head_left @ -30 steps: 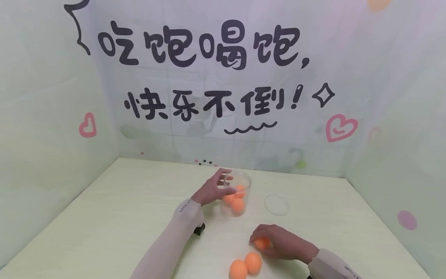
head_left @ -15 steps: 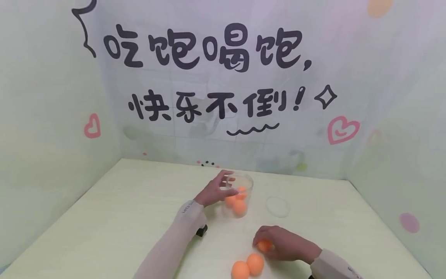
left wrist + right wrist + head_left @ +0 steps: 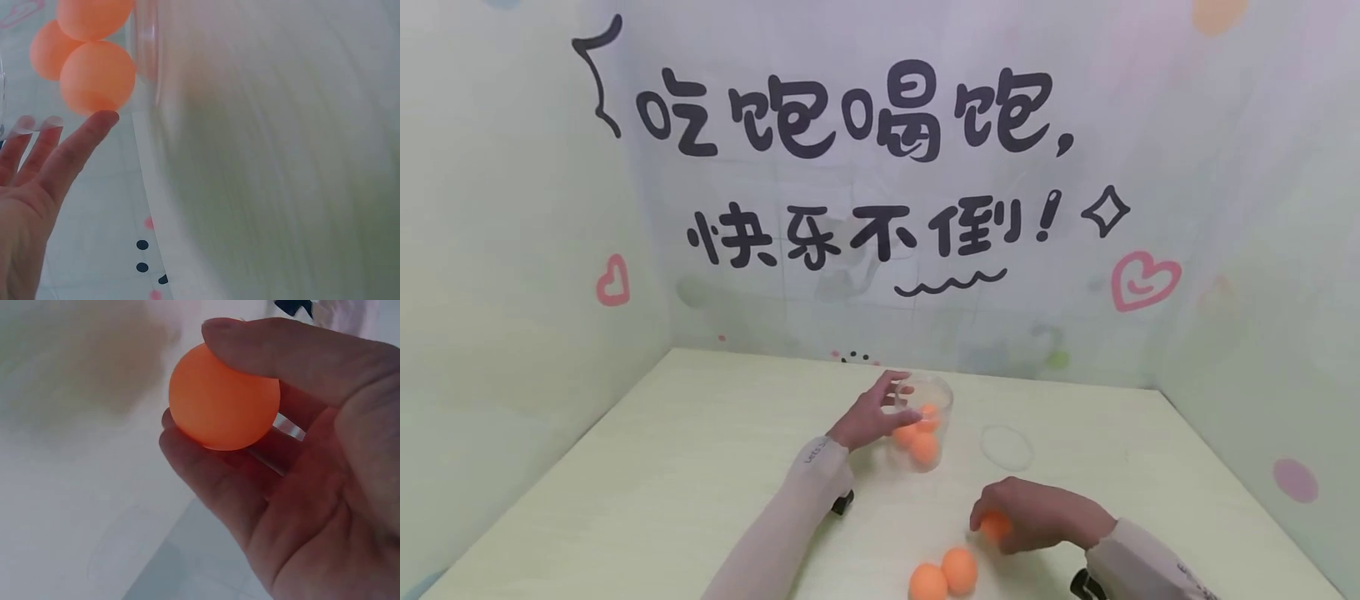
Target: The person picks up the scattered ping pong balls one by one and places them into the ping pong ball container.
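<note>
A clear cylindrical jar [image 3: 942, 433] stands upright on the table, with several orange ping-pong balls [image 3: 923, 448] inside. My left hand [image 3: 872, 414] grips its left side, thumb toward the front and fingers behind. The left wrist view shows the balls [image 3: 97, 78] through the clear wall, close to a fingertip. Nearer the front, my right hand [image 3: 1041, 512] pinches another orange ping-pong ball [image 3: 224, 397] between thumb and fingers, the ball appearing just off the table. Left of this hand, two more orange ping-pong balls [image 3: 959, 570] lie side by side.
A thin clear ring-shaped lid [image 3: 1007, 447] lies flat right of the jar. The pale wooden table [image 3: 700, 467] ends at printed fabric walls [image 3: 805, 308] on the back, left and right.
My right hand has shifted a little right and slightly up with its ball, away from the two loose ones. The left hand stays at the jar. The head view has turned slightly.
</note>
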The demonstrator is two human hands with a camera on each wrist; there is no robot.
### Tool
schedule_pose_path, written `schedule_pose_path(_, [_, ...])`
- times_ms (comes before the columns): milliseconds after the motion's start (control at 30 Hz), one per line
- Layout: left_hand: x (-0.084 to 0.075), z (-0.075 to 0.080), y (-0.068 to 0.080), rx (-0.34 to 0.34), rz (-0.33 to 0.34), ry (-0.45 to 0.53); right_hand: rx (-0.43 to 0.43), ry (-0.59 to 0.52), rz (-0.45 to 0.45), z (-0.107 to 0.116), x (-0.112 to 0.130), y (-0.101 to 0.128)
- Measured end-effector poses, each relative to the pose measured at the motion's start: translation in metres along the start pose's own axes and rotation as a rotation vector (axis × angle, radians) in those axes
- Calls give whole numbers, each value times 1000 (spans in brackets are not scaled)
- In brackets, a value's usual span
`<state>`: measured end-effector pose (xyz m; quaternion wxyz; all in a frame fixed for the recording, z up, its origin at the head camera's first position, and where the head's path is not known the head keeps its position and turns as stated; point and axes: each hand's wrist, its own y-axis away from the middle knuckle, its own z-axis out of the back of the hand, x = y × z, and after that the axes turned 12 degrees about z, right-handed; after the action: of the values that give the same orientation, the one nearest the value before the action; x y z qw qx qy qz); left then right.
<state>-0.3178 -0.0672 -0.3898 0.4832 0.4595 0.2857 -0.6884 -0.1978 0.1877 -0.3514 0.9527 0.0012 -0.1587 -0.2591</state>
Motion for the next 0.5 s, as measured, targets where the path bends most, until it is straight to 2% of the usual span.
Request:
schedule_pose_path(300, [1, -4, -5, -10, 8, -29, -51, -29, -83, 23, -6, 12])
schedule_pose_path(500, [4, -3, -2, -17, -4, -40, -35, -49, -138, 21, -10, 13])
